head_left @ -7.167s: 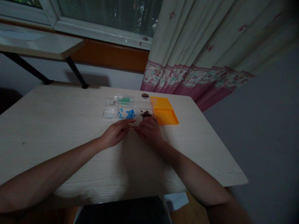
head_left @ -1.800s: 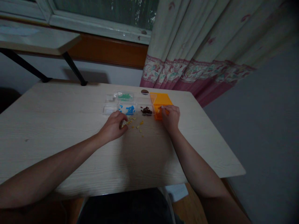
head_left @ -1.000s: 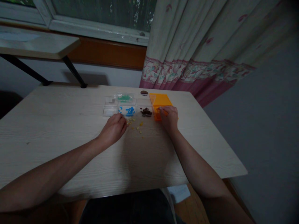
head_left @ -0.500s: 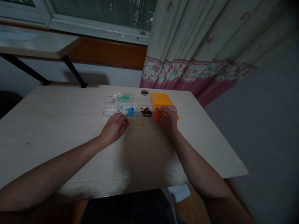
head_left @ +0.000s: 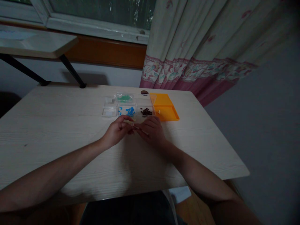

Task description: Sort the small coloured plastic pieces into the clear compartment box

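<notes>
Tbh just steady that left hand [head_left: 118,129], fingers pinching a tiny pale-yellow piece [head_left: 132,124] (can't tell what the right hand [head_left: 152,130] grips), open orange plastic case [head_left: 172,114] at 2 o'clock.

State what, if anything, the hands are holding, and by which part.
A small pale piece seems pinched where the left hand and right hand meet; which part is held cannot be told.

On the bench [head_left: 206,137], a box [head_left: 170,116] lies right of the trays [head_left: 136,110], a piece [head_left: 159,111] inside it. The left hand [head_left: 118,131] and right hand [head_left: 152,132] are before the trays. A shelf [head_left: 49,43] stands at the back left; a curtain [head_left: 185,50] hangs behind.
</notes>
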`<act>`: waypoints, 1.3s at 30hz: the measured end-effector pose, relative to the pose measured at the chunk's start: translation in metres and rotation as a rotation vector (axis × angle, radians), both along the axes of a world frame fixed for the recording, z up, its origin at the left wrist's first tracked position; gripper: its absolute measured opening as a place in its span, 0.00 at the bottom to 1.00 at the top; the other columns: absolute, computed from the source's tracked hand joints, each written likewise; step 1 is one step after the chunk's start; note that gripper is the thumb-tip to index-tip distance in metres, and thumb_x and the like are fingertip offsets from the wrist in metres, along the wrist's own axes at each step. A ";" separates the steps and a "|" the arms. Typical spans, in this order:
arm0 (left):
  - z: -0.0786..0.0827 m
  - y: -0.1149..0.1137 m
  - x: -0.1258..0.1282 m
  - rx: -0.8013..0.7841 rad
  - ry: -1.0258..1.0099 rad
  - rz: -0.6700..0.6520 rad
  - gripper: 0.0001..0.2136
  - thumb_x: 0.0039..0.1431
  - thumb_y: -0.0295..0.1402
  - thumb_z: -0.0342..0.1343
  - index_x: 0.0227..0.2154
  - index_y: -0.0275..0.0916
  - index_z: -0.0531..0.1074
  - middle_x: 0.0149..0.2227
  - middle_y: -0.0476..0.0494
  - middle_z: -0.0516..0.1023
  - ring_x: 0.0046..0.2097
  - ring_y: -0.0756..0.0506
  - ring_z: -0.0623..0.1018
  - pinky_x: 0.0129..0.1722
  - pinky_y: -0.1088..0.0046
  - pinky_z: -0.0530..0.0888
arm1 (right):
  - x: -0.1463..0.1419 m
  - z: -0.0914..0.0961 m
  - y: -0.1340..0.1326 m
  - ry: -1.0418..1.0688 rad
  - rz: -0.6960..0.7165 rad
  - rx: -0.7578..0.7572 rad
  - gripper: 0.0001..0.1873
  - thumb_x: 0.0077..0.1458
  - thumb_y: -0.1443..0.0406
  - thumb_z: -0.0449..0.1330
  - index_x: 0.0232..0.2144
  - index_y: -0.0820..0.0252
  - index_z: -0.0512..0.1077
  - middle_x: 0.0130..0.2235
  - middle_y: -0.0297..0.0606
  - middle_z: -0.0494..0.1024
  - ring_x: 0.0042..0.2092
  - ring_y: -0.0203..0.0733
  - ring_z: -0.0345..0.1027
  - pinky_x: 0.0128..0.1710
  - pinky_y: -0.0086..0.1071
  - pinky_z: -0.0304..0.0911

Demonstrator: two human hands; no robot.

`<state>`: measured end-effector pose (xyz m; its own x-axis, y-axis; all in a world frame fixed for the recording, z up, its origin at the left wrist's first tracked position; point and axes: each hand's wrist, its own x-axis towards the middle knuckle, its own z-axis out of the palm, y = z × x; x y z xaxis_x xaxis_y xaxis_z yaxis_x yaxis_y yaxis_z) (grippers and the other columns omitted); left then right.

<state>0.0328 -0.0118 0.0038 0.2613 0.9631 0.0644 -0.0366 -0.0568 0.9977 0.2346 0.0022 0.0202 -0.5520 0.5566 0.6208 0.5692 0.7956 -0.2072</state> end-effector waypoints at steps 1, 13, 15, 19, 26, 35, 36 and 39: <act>0.000 -0.002 0.001 -0.010 -0.009 -0.022 0.18 0.59 0.44 0.57 0.45 0.38 0.63 0.25 0.50 0.78 0.27 0.49 0.79 0.29 0.75 0.74 | -0.001 0.000 -0.001 0.006 0.013 0.016 0.09 0.61 0.58 0.58 0.38 0.51 0.78 0.29 0.34 0.77 0.37 0.40 0.67 0.46 0.38 0.59; 0.005 -0.006 -0.009 0.301 0.320 -0.011 0.12 0.67 0.37 0.45 0.49 0.39 0.64 0.35 0.44 0.79 0.37 0.47 0.79 0.40 0.68 0.75 | 0.014 0.003 0.009 -0.015 -0.115 0.006 0.10 0.61 0.58 0.58 0.33 0.49 0.79 0.30 0.34 0.77 0.38 0.41 0.66 0.46 0.39 0.55; 0.007 0.000 -0.016 0.496 0.570 0.079 0.11 0.66 0.34 0.45 0.46 0.39 0.69 0.40 0.41 0.78 0.43 0.44 0.77 0.46 0.64 0.73 | 0.029 0.001 0.025 0.038 -0.300 -0.025 0.13 0.62 0.57 0.56 0.34 0.51 0.79 0.32 0.36 0.78 0.39 0.43 0.66 0.46 0.40 0.55; 0.008 0.010 -0.025 0.682 0.896 0.143 0.12 0.65 0.32 0.47 0.45 0.37 0.73 0.41 0.39 0.75 0.46 0.40 0.72 0.50 0.59 0.68 | 0.059 -0.004 0.056 0.100 -0.595 -0.086 0.15 0.61 0.55 0.56 0.33 0.53 0.80 0.33 0.38 0.77 0.41 0.46 0.65 0.46 0.42 0.55; 0.004 0.008 -0.024 0.712 1.047 0.137 0.12 0.60 0.39 0.56 0.44 0.40 0.74 0.43 0.39 0.72 0.47 0.38 0.68 0.48 0.59 0.66 | 0.067 -0.017 0.064 0.067 -0.718 -0.133 0.15 0.62 0.55 0.54 0.35 0.52 0.80 0.39 0.41 0.77 0.46 0.50 0.61 0.47 0.43 0.54; 0.000 0.010 -0.027 0.670 1.099 0.155 0.10 0.62 0.37 0.54 0.42 0.42 0.75 0.42 0.40 0.71 0.46 0.39 0.67 0.46 0.59 0.65 | 0.066 -0.019 0.066 0.015 -0.744 -0.097 0.21 0.65 0.58 0.46 0.40 0.57 0.78 0.42 0.46 0.77 0.47 0.51 0.61 0.46 0.43 0.55; -0.001 0.011 -0.027 0.670 1.093 0.153 0.10 0.62 0.37 0.54 0.42 0.42 0.75 0.42 0.40 0.71 0.46 0.39 0.67 0.46 0.60 0.65 | 0.066 -0.018 0.066 0.021 -0.743 -0.093 0.21 0.66 0.57 0.46 0.40 0.57 0.78 0.43 0.45 0.77 0.47 0.51 0.61 0.46 0.43 0.55; -0.002 0.011 -0.027 0.665 1.077 0.150 0.09 0.62 0.37 0.54 0.41 0.42 0.75 0.41 0.40 0.71 0.45 0.39 0.67 0.46 0.60 0.65 | 0.065 -0.017 0.065 0.035 -0.739 -0.096 0.22 0.66 0.56 0.45 0.41 0.56 0.78 0.42 0.44 0.77 0.47 0.50 0.62 0.47 0.43 0.55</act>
